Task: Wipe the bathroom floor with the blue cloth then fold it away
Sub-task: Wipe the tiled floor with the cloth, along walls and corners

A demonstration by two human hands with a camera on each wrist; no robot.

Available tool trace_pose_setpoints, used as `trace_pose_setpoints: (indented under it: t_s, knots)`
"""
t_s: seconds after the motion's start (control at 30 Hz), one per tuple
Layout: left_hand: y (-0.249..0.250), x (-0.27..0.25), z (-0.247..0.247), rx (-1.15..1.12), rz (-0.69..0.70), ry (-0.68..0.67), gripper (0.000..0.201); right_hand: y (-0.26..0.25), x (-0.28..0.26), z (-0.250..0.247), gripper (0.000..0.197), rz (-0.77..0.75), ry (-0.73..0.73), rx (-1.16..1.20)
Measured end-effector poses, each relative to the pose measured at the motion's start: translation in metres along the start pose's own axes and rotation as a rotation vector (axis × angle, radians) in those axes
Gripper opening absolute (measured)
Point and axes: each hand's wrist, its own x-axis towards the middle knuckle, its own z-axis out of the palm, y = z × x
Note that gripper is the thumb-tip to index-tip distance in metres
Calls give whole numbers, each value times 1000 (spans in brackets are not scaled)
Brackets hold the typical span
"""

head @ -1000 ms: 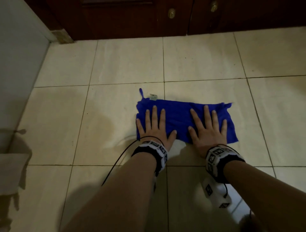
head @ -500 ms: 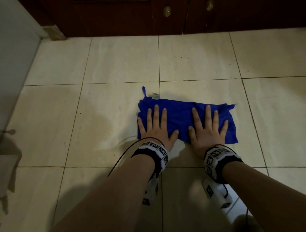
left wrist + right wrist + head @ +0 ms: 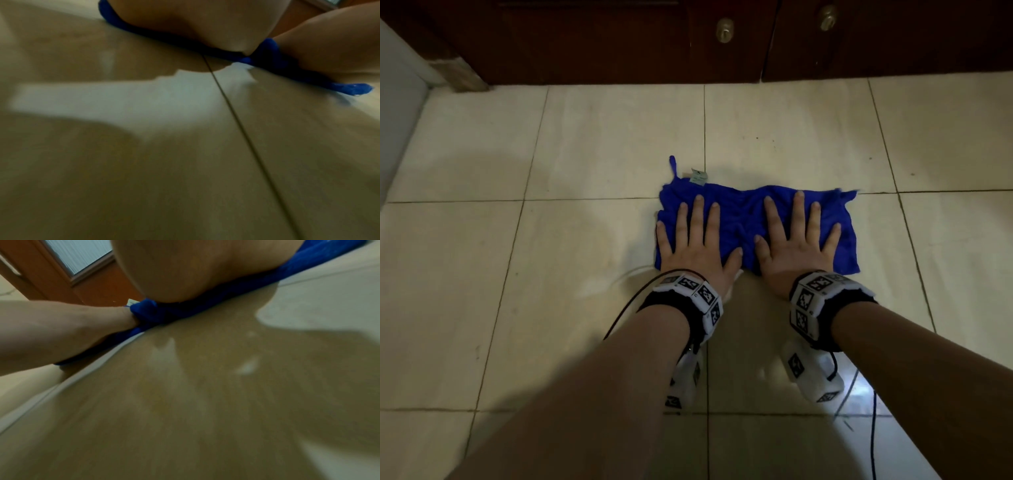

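Dim light, soft arm shadows, wrist views blurred

My left hand (image 3: 697,241) and right hand (image 3: 796,240) cover much of the blue cloth (image 3: 739,219), so I can't see the fabric under my palms. The small tag (image 3: 699,177) at the cloth's far edge is too small to read. Both wrist views are blurred, with my fingers cut off at the top.

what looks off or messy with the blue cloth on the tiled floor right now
The blue cloth is bunched into ridges in the middle, between the left hand and right hand, both pressing flat on it. Its far right corner looks frayed. Nothing spilled shows on the beige tiled floor.
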Motion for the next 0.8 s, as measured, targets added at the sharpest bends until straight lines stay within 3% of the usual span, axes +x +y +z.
trace_pose_setpoints:
  t_s: [0.37,0.53,0.8]
  knots:
    - [5,116,-30,21,-17,39,74,-14,106,-46,61,-58,30,-18]
    - [5,140,-41,33,-9,2,72,-22,119,-48,61,-33,66,-1]
    - [-1,163,-55,135,47,-131,73,-20,132,-61,64,-48,-34,-36]
